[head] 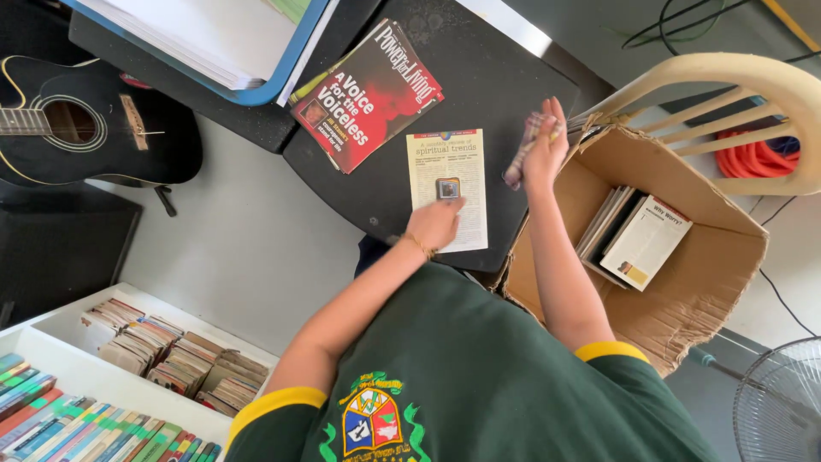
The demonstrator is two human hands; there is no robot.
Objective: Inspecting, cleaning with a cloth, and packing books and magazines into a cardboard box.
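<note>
My left hand (434, 224) rests on the lower edge of a thin cream booklet (447, 162), its fingers curled and pressing the booklet flat on the black table (505, 85). My right hand (545, 147) is raised beside the booklet's right edge. It grips a bunched checkered cloth (518, 162), which hangs just above the table's right edge. A red and black magazine (366, 96) lies on the table to the upper left of the booklet.
An open cardboard box (684, 282) holding a few booklets stands at the right, under a cream plastic chair (735, 94). A black guitar (85, 124) lies at the left. White shelves of books (128, 376) sit at lower left. A fan (782, 402) stands at lower right, and a blue-edged stack of papers (214, 43) lies at the top.
</note>
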